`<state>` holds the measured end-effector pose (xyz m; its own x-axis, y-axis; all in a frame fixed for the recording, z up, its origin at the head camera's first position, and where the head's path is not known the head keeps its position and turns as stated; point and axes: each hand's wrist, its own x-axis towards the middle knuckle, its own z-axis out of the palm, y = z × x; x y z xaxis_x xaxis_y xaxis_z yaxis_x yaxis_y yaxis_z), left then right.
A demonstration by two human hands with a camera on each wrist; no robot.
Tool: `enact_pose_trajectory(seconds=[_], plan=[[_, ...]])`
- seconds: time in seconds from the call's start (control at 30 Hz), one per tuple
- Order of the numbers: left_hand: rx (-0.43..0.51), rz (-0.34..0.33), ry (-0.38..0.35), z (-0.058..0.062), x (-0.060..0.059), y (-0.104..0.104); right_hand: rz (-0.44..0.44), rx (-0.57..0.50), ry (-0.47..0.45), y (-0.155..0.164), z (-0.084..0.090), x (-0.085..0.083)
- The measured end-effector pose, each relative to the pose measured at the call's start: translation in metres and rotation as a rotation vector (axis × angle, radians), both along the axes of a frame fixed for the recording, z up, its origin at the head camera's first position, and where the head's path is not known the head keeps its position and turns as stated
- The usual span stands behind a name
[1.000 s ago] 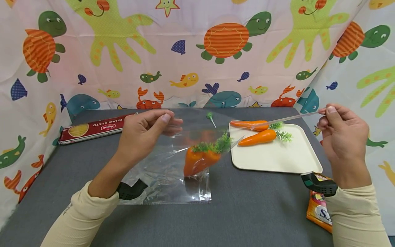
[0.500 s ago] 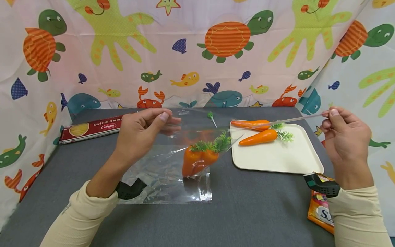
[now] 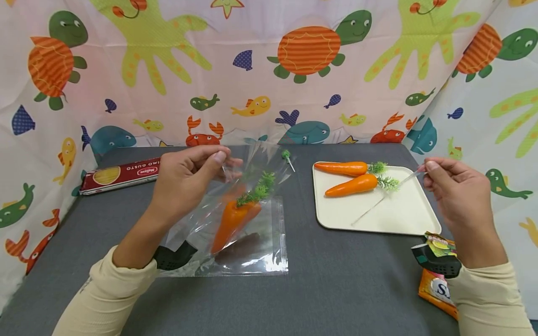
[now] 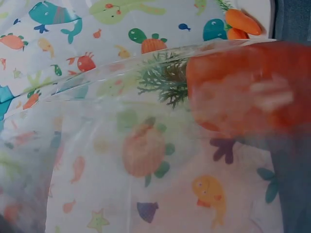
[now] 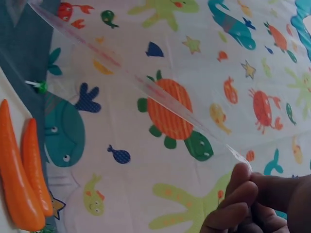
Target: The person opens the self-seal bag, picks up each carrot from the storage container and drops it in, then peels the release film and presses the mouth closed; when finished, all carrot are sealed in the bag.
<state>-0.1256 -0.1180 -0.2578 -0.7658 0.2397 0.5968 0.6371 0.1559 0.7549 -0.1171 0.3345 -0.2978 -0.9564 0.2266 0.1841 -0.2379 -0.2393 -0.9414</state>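
A staged tabletop booth: grey table [image 3: 344,289] walled in by sea-creature printed curtains [image 3: 260,70].

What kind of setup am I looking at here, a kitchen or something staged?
Likely a staged tabletop booth, not a kitchen: a grey table walled by sea-animal printed cloth, with toy-looking carrots on a cream tray and a spaghetti box.

sleeves [image 3: 107,291]: cream, long | wrist straps [image 3: 174,257]: black | hands bare
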Motion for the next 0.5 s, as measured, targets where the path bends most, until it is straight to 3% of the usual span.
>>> enact_pose_trajectory(seconds=[0.17, 0.5], plan=[[0.012, -0.016, 0.004, 0.001, -0.001, 0.000, 0.070, 0.312, -0.105, -0.012, -0.011, 0.007], [0.014, -0.011, -0.012, 0.002, -0.002, 0.002, 0.245, 0.555, -0.218, -0.021, -0.048, 0.013]])
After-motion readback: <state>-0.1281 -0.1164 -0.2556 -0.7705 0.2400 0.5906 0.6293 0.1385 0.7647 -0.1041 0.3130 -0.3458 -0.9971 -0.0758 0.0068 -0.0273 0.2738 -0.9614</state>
